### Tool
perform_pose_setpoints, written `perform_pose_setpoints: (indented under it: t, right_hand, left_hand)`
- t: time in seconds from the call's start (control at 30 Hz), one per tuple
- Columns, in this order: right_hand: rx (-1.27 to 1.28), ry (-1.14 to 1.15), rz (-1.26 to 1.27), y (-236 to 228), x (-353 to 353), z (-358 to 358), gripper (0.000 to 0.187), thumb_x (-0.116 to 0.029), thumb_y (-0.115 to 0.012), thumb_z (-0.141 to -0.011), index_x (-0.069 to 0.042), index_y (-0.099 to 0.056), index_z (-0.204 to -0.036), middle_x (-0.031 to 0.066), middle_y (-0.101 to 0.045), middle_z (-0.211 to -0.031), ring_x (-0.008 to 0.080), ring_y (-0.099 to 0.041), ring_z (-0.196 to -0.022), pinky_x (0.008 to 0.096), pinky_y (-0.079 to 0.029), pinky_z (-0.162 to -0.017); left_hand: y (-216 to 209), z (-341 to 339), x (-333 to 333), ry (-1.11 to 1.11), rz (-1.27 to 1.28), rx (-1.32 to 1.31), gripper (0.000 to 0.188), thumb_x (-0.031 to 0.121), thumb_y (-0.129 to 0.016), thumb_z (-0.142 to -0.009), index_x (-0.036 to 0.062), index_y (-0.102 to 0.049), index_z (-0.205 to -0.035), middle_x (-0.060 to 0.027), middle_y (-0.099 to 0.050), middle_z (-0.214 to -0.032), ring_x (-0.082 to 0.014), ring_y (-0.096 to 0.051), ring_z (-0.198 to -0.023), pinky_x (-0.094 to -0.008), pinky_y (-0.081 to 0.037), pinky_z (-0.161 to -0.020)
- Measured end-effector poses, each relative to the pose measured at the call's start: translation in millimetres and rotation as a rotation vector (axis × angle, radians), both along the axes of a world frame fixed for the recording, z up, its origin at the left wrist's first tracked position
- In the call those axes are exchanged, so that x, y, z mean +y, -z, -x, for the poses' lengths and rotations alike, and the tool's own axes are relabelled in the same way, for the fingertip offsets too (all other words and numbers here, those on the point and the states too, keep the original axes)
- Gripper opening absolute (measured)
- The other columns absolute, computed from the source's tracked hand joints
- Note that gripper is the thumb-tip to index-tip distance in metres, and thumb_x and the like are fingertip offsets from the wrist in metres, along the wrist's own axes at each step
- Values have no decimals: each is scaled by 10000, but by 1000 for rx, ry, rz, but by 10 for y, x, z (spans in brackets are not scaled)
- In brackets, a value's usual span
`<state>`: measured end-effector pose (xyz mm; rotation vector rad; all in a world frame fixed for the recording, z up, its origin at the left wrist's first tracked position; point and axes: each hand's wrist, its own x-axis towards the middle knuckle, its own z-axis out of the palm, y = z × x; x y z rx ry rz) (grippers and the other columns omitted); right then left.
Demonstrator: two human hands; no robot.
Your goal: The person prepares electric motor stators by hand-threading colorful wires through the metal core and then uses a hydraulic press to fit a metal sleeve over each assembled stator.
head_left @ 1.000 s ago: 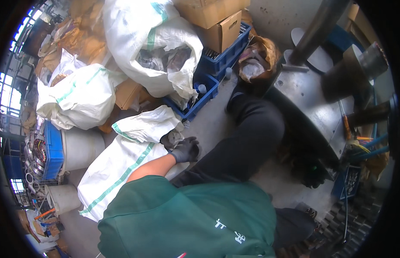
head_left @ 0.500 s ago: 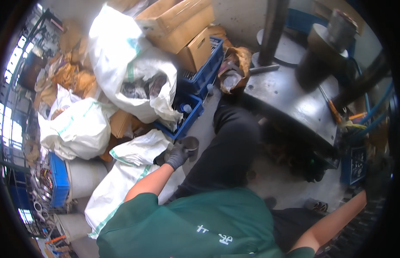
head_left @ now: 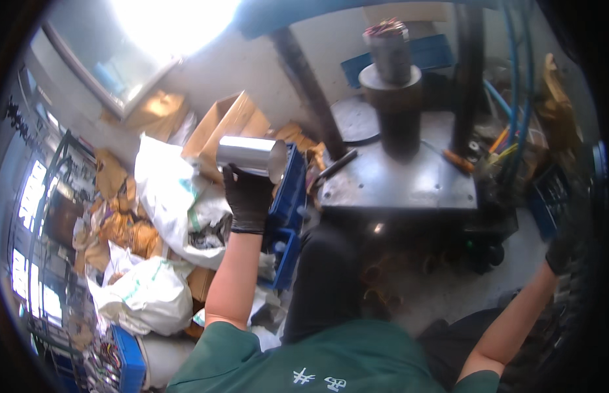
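A shiny hollow metal cylinder (head_left: 250,156) is raised in front of me on the left, lying sideways with its open end to the right. My left hand (head_left: 248,193), in a dark glove, is closed round it from below. To the right, a grey cylindrical part (head_left: 390,57) with reddish wires at its top stands on a wider round collar (head_left: 391,88) above the metal plate (head_left: 409,190) of a machine. My right hand (head_left: 561,254), also in a dark glove, is out at the right edge among dark things. Its fingers cannot be made out.
White woven sacks (head_left: 150,298), a cardboard box (head_left: 226,128) and blue crates (head_left: 288,245) crowd the left side. Dark posts (head_left: 311,92) rise beside the plate, with blue hoses (head_left: 514,72) at the right. An orange-handled tool (head_left: 458,160) and a dark rod (head_left: 338,164) lie on the plate.
My left hand has lifted the cylinder up from beside the white sack, and it now lies sideways. The view has swung up toward the machine. My right hand stays at the right edge.
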<state>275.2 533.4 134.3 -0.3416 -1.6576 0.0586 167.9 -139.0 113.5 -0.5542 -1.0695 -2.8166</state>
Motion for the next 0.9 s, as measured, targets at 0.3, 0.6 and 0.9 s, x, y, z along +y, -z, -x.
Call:
perform_pose_setpoints:
  t: [0.3, 0.6, 0.9]
  right_hand:
    - [58, -412, 335, 34, -458, -5, 772, -73, -627, -978, -98, -252, -1652, 136, -561, -1392, 191, -613, -1120, 366, -522, -987]
    - [-19, -731, 397, -42, -577, -23, 877, 45, -548, -950, -234, -179, -1695, 122, -500, -1425, 198, -561, -1109, 371, -531, -968]
    - [36, -626, 216, -142, -630, -63, 883, 81, -532, -896, -188, -217, -1676, 168, -476, -1400, 243, -559, -1132, 381, -526, -970]
  left_hand:
    - [-695, 470, 1449, 185, -152, -101, 587, 425, -725, -948, 123, -527, -1410, -83, -623, -1337, -289, -603, -1270, -483, -482, -1134]
    - [-1272, 1312, 1881, 20, 72, 156, 588, 455, -621, -1022, 58, -504, -1440, -122, -581, -1389, -289, -567, -1310, -465, -470, -1126]
    - [-1475, 1947, 2264, -470, 98, 54, 520, 335, -815, -922, 107, -570, -1320, -75, -664, -1215, -262, -674, -1107, -435, -578, -938]
